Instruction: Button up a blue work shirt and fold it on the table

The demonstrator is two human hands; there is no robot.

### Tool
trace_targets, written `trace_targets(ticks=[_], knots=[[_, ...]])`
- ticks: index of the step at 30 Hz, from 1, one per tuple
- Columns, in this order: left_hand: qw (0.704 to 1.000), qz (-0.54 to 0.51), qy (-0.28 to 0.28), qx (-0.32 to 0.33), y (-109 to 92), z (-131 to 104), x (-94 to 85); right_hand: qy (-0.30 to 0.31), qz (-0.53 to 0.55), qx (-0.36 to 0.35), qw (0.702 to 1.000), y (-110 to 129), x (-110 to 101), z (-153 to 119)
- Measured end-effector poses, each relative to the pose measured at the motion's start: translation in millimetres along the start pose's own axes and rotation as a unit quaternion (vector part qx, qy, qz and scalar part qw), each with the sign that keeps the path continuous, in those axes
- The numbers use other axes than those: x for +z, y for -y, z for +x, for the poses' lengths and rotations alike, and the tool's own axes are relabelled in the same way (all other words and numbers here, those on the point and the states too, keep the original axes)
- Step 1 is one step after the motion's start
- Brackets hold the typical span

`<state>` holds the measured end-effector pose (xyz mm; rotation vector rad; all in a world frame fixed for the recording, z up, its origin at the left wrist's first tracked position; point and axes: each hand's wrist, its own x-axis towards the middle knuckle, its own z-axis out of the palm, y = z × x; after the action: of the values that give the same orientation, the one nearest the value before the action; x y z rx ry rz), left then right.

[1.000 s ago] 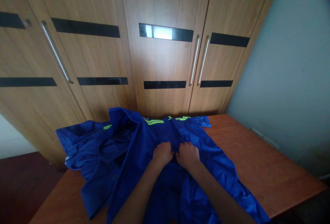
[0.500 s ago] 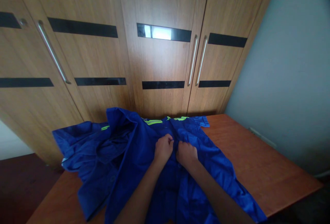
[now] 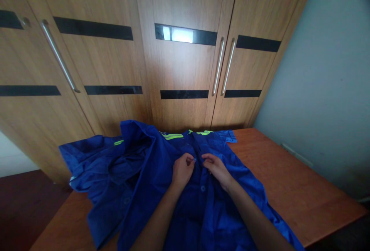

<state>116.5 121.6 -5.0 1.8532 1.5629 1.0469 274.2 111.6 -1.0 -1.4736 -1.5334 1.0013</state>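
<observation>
In the head view, a blue work shirt (image 3: 162,189) with yellow-green reflective strips was spread over a reddish wooden table (image 3: 291,189), its far edge lying against the foot of a wooden wardrobe (image 3: 179,70) and its near part running out of the picture at the bottom. The left hand (image 3: 182,170) was seen at the middle of the shirt, on the front opening, with its fingertips pinched on the cloth edge at a small blue button (image 3: 194,160). The right hand (image 3: 216,168) lay just beside it on the shirt, thumb and forefinger closed on the facing edge of the opening. A second button (image 3: 202,188) could be made out on the shirt nearer than the hands. Compared with a second before, when both fists were bunched knuckle to knuckle lower on the shirt front, the hands had been shifted slightly toward the collar end and loosened into finer pinches. From this it was judged that one fastening had been finished and that the next one up the front was being worked. The left half of the shirt was left heaped and unsmoothed.
</observation>
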Motion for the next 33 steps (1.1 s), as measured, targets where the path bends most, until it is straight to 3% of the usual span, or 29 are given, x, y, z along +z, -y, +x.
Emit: trace_targets(ticks=[8, 20, 33], knots=[[1.000, -0.015, 0.012, 0.004, -3.6, -3.1, -1.1, 0.059, 0.141, -0.014, 0.988, 2.6, 2.4, -3.3], [0.997, -0.067, 0.037, 0.015, -2.6, -4.2, -5.6, 0.043, 0.074, -0.056, 0.995, -4.9, 12.9, 3.9], [0.985, -0.163, -0.033, -0.054, 2.4, -2.6, 1.1, 0.064, -0.026, -0.082, 0.994, 11.3, 16.9, -9.7]])
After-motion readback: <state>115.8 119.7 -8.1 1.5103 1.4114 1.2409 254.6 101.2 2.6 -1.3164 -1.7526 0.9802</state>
